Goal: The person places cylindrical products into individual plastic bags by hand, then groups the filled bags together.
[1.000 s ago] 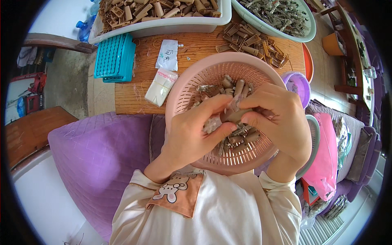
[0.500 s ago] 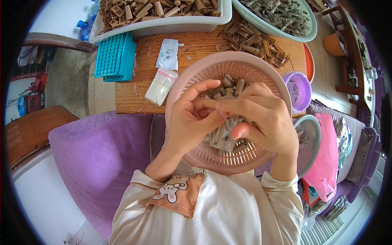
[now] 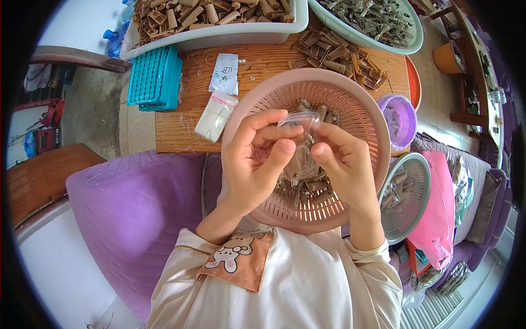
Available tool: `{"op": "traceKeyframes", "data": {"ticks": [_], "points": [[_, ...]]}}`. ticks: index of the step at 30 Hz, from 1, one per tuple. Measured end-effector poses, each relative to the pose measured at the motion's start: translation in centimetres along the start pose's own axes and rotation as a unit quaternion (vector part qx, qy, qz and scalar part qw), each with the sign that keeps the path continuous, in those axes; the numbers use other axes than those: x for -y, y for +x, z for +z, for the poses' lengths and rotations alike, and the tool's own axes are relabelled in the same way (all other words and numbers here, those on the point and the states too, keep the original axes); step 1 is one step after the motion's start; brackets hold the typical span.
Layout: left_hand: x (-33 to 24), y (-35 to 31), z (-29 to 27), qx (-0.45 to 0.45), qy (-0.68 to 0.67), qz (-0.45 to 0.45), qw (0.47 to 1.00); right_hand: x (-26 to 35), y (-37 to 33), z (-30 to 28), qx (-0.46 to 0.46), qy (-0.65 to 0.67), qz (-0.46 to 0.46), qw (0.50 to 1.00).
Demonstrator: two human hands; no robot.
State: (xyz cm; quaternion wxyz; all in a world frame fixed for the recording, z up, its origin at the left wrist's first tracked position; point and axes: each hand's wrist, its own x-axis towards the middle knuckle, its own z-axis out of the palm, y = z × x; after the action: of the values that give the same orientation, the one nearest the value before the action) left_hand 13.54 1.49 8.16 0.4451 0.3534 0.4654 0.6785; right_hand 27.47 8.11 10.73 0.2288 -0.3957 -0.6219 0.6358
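Over a pink slotted plastic basket I hold a small clear plastic bag between both hands. My left hand pinches the bag's left side near the top, thumb towards me. My right hand grips its upper right edge between thumb and fingers. The bag's transparent flap stands up above my fingertips. Something brownish shows through the plastic, but I cannot tell whether it lies inside or behind. Brown tubular pieces and small clear packets lie in the basket below.
A white tub of brown plastic parts stands at the back, beside a pale green basket of packets. Loose brown parts, a teal basket, a stack of clear bags and a purple bowl surround my basket.
My hands have moved apart slightly, the right one shifting down and turning. The bag's flap now stands raised and visible between them.
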Motion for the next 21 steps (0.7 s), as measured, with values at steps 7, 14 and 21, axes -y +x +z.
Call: {"op": "traceKeyframes", "data": {"ticks": [7,14,21], "points": [[-0.3,0.6,0.9,-0.031,0.076,0.034,0.996,-0.1,-0.1,0.2,-0.14,-0.004,-0.056,0.989],[-0.7,-0.1,-0.9,0.037,0.106,0.052,0.992,-0.5,-0.4,0.0,-0.133,-0.017,-0.064,0.989],[-2.6,0.5,0.9,0.057,0.35,0.206,0.912,-1.4,-0.6,0.3,-0.066,0.077,-0.091,0.991]]}}
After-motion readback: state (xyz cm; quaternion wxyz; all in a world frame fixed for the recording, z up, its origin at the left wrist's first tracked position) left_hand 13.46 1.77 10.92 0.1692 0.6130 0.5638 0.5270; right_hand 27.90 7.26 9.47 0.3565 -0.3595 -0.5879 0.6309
